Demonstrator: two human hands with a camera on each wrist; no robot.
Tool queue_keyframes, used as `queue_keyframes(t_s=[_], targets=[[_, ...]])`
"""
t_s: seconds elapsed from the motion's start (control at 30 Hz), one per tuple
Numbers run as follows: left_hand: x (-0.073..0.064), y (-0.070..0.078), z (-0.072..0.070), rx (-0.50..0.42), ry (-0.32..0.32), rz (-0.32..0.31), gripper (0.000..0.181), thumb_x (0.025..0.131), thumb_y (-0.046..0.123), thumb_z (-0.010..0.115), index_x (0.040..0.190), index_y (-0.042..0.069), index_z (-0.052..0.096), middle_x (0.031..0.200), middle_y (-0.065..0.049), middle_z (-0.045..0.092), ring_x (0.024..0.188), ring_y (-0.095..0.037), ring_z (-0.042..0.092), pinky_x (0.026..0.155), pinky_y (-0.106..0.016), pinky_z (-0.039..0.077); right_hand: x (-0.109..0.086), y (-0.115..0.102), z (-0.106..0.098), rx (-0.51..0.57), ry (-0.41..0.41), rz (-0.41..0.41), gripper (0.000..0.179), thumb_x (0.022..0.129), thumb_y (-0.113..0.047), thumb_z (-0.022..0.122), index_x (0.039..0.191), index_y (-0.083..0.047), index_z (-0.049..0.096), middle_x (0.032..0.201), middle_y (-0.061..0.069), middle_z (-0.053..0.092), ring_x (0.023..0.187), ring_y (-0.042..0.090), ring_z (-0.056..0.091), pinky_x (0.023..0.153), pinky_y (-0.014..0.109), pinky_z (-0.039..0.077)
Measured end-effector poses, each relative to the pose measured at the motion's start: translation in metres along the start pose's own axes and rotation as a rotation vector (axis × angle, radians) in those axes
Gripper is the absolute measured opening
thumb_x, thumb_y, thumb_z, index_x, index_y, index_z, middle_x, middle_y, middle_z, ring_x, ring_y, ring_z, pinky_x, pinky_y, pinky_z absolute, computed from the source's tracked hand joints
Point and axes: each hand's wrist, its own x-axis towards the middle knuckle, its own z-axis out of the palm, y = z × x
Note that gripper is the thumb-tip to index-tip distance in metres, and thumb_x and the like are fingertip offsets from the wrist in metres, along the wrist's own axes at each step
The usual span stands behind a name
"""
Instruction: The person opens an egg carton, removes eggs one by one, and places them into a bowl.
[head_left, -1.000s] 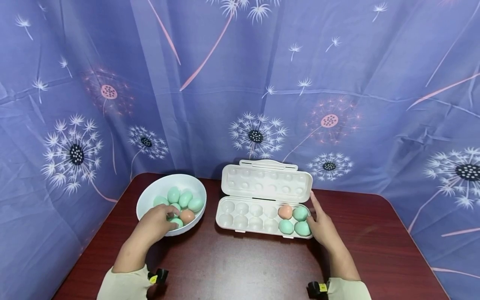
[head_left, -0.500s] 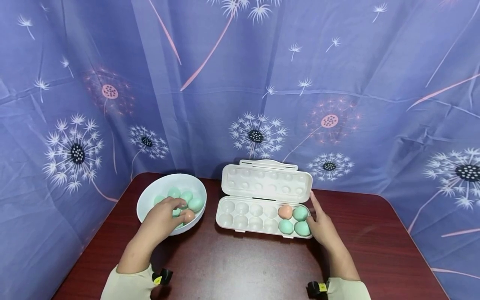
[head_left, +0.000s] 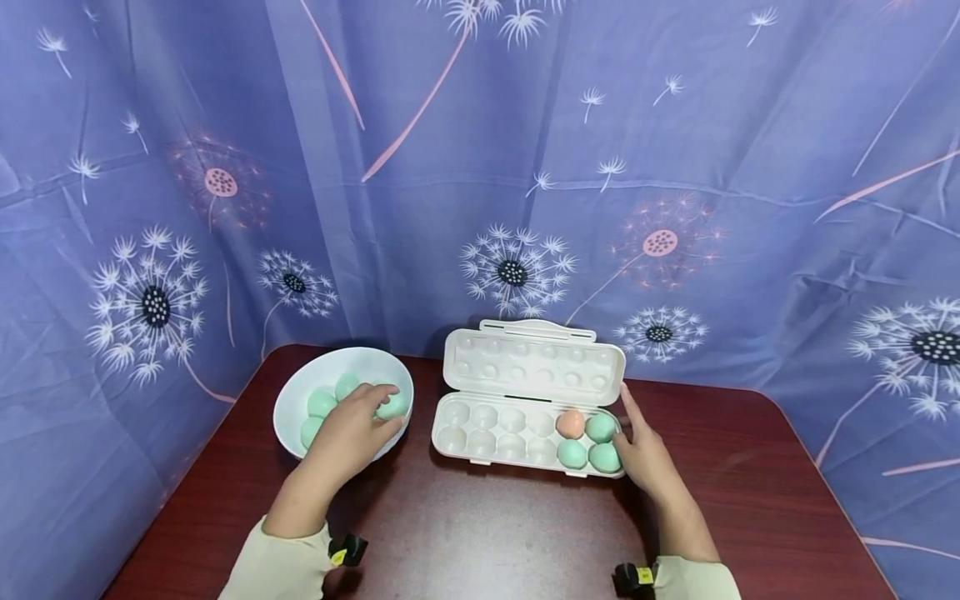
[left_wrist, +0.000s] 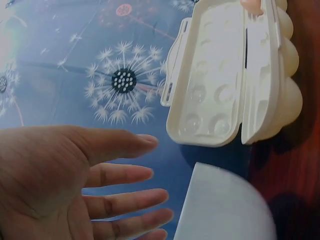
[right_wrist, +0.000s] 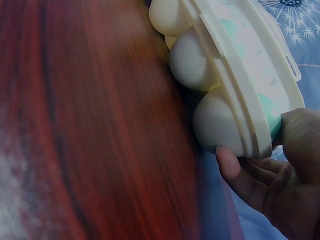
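Observation:
My left hand (head_left: 347, 435) is over the front right part of a white bowl (head_left: 292, 392) of pale green eggs (head_left: 322, 404). Its thumb and fingers are spread apart, and the left wrist view has nothing between them. One green egg (head_left: 392, 407) shows between thumb and forefinger in the head view. The bowl's orange egg is hidden behind this hand. At the right end of a cream egg carton (head_left: 480, 429), my right hand (head_left: 647, 457) grips the base, thumb by a green egg (right_wrist: 270, 115) and a finger under a cup (right_wrist: 215, 125).
The carton's lid (head_left: 532, 362) stands raised behind its base. An orange egg (head_left: 570, 423) and several green eggs (head_left: 572, 454) fill its right cups. A dark red table (head_left: 480, 533) lies beneath, with a blue dandelion-print curtain (head_left: 420, 250) behind.
My left hand has moved right across the bowl, uncovering green eggs on the left and covering the orange egg. My right hand and the carton have stayed put.

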Motion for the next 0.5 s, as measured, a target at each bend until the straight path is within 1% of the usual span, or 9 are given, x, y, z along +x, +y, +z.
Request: queue_keyframes(t_s=[0.13, 0.2, 0.3, 0.5], targets=[[0.003, 0.010, 0.008, 0.023, 0.010, 0.027, 0.047, 0.093, 0.026, 0.072, 0.133, 0.004, 0.062, 0.126, -0.018, 0.065, 0.116, -0.034, 0.065, 0.101, -0.051, 0.051, 0.000, 0.001, 0.000, -0.003, 0.003, -0.007, 0.084, 0.097, -0.006, 0.049, 0.164, -0.029, 0.004, 0.130, 0.025, 0.064, 0.105, 0.030, 0.064, 0.084, 0.039, 0.050], [0.005, 0.016, 0.013, 0.024, -0.001, 0.034, 0.048, 0.093, 0.028, 0.071, 0.134, 0.005, 0.062, 0.128, -0.017, 0.064, 0.118, -0.034, 0.064, 0.101, -0.051, 0.051, 0.000, 0.001, 0.001, -0.003, 0.009, -0.010, 0.084, 0.097, -0.006, 0.049, 0.164, -0.029, 0.005, 0.129, 0.025, 0.064, 0.104, 0.030, 0.064, 0.085, 0.039, 0.050], [0.007, 0.025, 0.020, 0.027, -0.004, 0.048, 0.047, 0.093, 0.029, 0.071, 0.134, 0.008, 0.063, 0.127, -0.014, 0.063, 0.115, -0.031, 0.064, 0.099, -0.048, 0.052, 0.000, 0.001, 0.001, -0.005, 0.012, -0.010, 0.084, 0.097, -0.006, 0.049, 0.164, -0.029, 0.005, 0.128, 0.025, 0.064, 0.104, 0.031, 0.065, 0.085, 0.040, 0.050], [0.011, 0.039, 0.034, 0.026, 0.029, 0.075, 0.045, 0.092, 0.030, 0.073, 0.132, 0.011, 0.065, 0.123, -0.008, 0.065, 0.108, -0.027, 0.067, 0.089, -0.045, 0.055, 0.000, 0.001, 0.000, 0.002, -0.005, 0.000, 0.084, 0.097, -0.007, 0.049, 0.164, -0.032, 0.004, 0.130, 0.024, 0.063, 0.106, 0.032, 0.064, 0.085, 0.040, 0.050]])
